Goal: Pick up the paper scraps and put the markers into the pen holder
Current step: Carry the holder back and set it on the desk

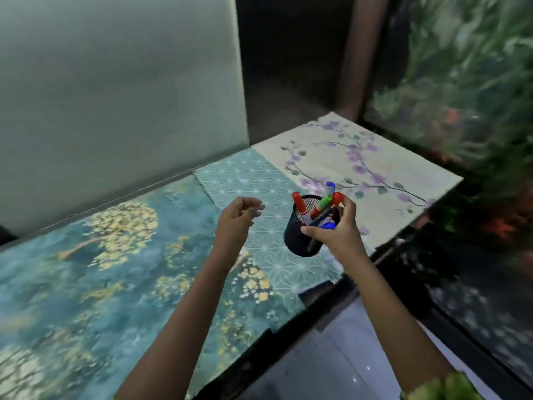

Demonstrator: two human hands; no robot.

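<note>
A black mesh pen holder (297, 239) is tilted above the table near its right front edge. Several markers (321, 204) with red, green and blue caps stick out of it. My right hand (337, 230) grips the holder's rim, thumb on the near side and fingers curled over the far side by a red marker. My left hand (238, 222) hovers to the left of the holder with its fingers loosely curled; it seems to hold nothing. No paper scraps are visible on the table.
The table is covered with patterned sheets: a teal one with gold blossoms (101, 255), a teal geometric one (253, 180) and a cream floral one (360, 157). A frosted panel (115, 96) stands behind. Plants (467, 96) lie beyond the right edge.
</note>
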